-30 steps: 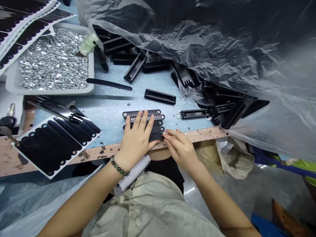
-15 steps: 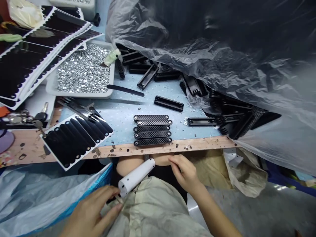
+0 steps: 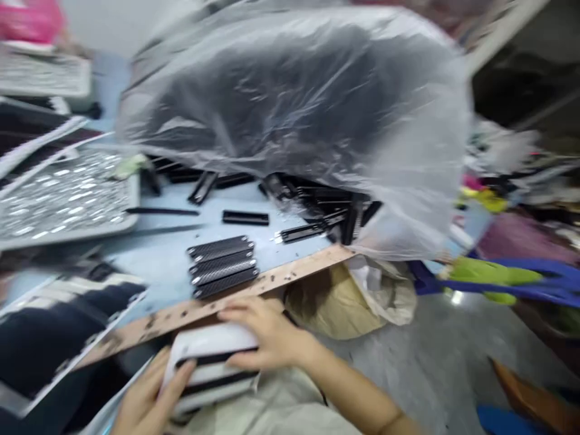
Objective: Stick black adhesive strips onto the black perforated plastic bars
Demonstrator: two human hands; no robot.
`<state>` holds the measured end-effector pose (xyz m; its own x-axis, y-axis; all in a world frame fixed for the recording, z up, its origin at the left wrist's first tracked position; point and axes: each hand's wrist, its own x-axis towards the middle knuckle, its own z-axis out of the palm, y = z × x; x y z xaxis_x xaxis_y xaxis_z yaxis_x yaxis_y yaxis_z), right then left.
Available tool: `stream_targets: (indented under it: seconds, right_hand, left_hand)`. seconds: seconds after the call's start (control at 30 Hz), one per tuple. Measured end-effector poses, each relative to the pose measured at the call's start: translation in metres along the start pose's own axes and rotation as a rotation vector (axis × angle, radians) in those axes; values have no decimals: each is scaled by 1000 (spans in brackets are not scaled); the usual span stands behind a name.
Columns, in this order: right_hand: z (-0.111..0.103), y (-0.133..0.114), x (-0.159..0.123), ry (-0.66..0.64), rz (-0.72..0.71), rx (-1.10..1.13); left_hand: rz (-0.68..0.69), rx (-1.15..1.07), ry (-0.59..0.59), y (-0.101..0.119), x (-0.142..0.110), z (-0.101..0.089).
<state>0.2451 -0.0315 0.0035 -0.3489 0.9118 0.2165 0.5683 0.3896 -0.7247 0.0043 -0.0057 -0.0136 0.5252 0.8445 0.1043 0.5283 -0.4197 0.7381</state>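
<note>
Above my lap is a curled white backing sheet (image 3: 211,339) with black strips on its face, blurred by motion. My left hand (image 3: 151,389) grips its left end, thumb on top. At the right end, my right hand (image 3: 267,335) has its thumb and fingers around the sheet's edge. Just beyond, near the table's front edge, several black bars with a textured face (image 3: 222,266) lie in a row side by side. A single black channel-shaped bar (image 3: 245,218) lies behind them.
A tray (image 3: 129,226) of small shiny metal pieces stands at the left, with a thin black strip (image 3: 163,211) at its rim. Another sheet of black strips (image 3: 67,326) overhangs the table edge. A large clear plastic bag (image 3: 294,103) of dark parts fills the back. Blue-framed seating (image 3: 534,284) is at right.
The view has swung right. The rolled white sheet on my lap is now opened somewhat, showing black strips. My right hand has come over to it, and both hands are on it.
</note>
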Motion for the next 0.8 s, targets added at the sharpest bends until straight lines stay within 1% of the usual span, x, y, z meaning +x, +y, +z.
stream_targets:
  seconds: [0.03,0.07,0.1,0.17,0.2,0.27,0.33,0.4,0.43,0.5,0.53,0.57,0.63,0.67,0.7,0.73,0.8]
  right_hand:
    - [-11,-3,0,-18,52,14]
    - [-19,-4,1,0,77,30]
    - [-24,-2,2,13,90,44]
    - [-25,5,7,10,148,83]
    - [-22,8,10,8,174,106]
    - [-16,12,14,-12,211,154]
    - [-14,11,16,-43,222,191]
    - [-15,10,17,-69,222,203]
    - [-16,10,17,-95,218,200]
    - [-17,9,18,-155,190,142]
    - [-16,8,18,-146,162,63]
    - [-14,7,18,-101,125,-44]
    - [-7,2,16,43,12,-247]
    - [-3,-1,16,103,-53,-304]
    - [2,-3,15,132,-114,-322]
    - [7,-6,14,131,-162,-307]
    - [15,-8,13,118,-196,-253]
  left_hand:
    - [-151,-128,33,11,7,0]
    - [-276,-267,35,20,13,1]
    - [-386,-392,-29,26,17,2]
    - [-495,-588,-24,29,21,4]
    - [-508,-654,-23,28,20,4]
    - [-493,-769,30,25,12,4]
    - [-479,-801,103,22,2,3]
    - [-465,-701,138,21,-4,1]
    - [-445,-628,133,21,-5,-1]
    - [-383,-523,81,20,-4,-3]
    - [-358,-503,50,20,-2,-2]
    - [-347,-495,25,20,1,-1]
    - [-355,-482,10,18,5,7]
    - [-360,-485,7,18,6,11]
    - [-360,-497,7,17,7,17]
    - [-357,-515,2,17,7,22]
    - [-337,-549,-10,17,6,31]
